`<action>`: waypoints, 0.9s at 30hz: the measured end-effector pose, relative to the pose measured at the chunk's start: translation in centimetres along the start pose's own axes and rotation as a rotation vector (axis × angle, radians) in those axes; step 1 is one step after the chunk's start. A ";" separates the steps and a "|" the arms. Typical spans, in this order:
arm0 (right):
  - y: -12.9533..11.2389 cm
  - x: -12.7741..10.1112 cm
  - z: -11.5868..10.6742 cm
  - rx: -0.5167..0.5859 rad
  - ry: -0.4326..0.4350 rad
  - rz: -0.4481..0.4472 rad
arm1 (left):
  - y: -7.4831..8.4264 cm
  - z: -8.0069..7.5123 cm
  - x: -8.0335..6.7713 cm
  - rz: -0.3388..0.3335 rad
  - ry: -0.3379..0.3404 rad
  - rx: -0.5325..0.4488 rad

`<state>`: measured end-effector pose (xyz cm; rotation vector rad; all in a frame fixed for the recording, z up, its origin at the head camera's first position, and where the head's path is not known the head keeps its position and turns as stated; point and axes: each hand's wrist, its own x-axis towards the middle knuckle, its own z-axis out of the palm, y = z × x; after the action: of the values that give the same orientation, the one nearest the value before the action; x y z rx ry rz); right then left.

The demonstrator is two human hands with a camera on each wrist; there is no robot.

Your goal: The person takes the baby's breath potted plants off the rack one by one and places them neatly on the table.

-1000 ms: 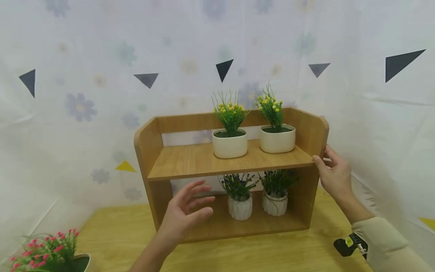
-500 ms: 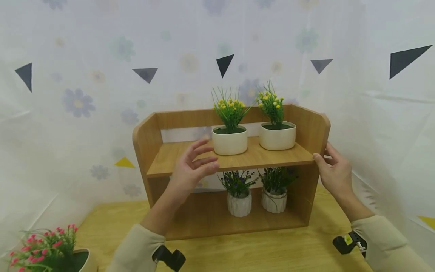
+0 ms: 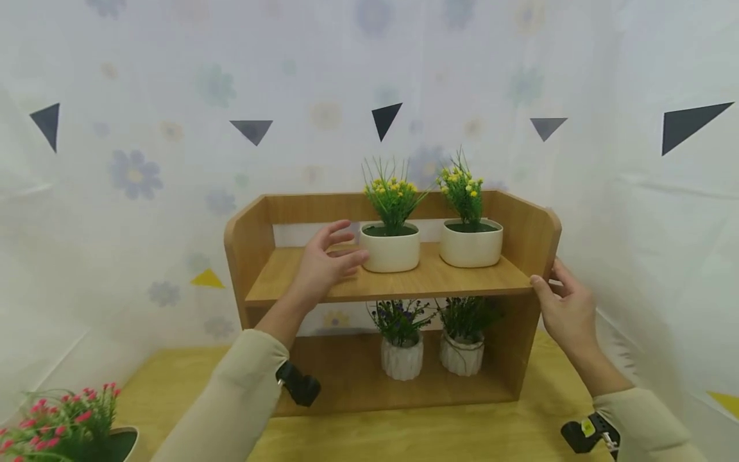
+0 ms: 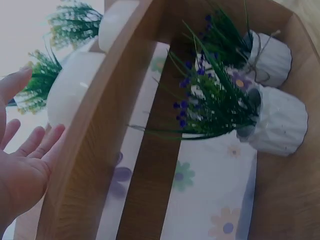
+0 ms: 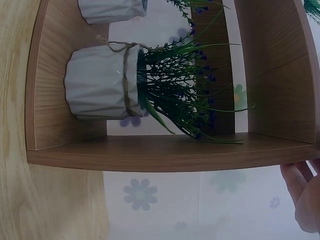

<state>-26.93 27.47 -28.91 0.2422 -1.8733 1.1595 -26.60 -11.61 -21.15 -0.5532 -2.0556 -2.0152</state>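
Note:
A two-tier wooden shelf (image 3: 323, 292) stands on the table. On its upper board are two cream oval pots with yellow flowers, the left pot (image 3: 390, 251) and the right pot (image 3: 471, 246). My left hand (image 3: 324, 260) is beside the left pot, fingers spread and loosely bent, thumb tip at its front left side. In the left wrist view these fingers (image 4: 37, 145) are apart, with nothing gripped. My right hand (image 3: 568, 308) grips the shelf's right side panel, thumb at the front edge and fingers on the outer face.
Two white ribbed pots with purple flowers stand on the lower tier, the left ribbed pot (image 3: 401, 359) and the twine-tied pot (image 3: 462, 354). Pink flowers (image 3: 52, 423) in a cream pot sit at the near left table corner. A patterned curtain (image 3: 144, 256) hangs behind.
My left hand has risen from in front of the lower tier to the upper board, beside the left yellow-flower pot. My right hand keeps its grip on the shelf's side panel.

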 end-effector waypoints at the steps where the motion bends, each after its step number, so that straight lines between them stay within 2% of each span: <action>1: 0.1 0.0 -0.1 0.004 0.001 0.003 | -0.1 0.1 0.4 -0.017 0.001 0.009; 6: 0.3 0.0 -0.2 0.005 0.001 0.004 | -0.7 0.4 2.2 -0.075 0.015 0.063; 12: 0.1 0.4 0.1 0.003 0.000 0.000 | -0.6 -0.1 3.9 -0.087 0.014 0.124; 19: -0.1 1.1 0.2 0.021 0.000 0.006 | -0.4 -0.7 4.9 -0.107 -0.007 0.158; 27: 0.3 1.0 0.4 0.031 -0.012 0.020 | -0.6 -0.4 5.6 -0.142 -0.032 0.210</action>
<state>-27.97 27.57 -28.43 0.2486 -1.8731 1.2039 -31.91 -11.34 -19.42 -0.4137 -2.3497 -1.8404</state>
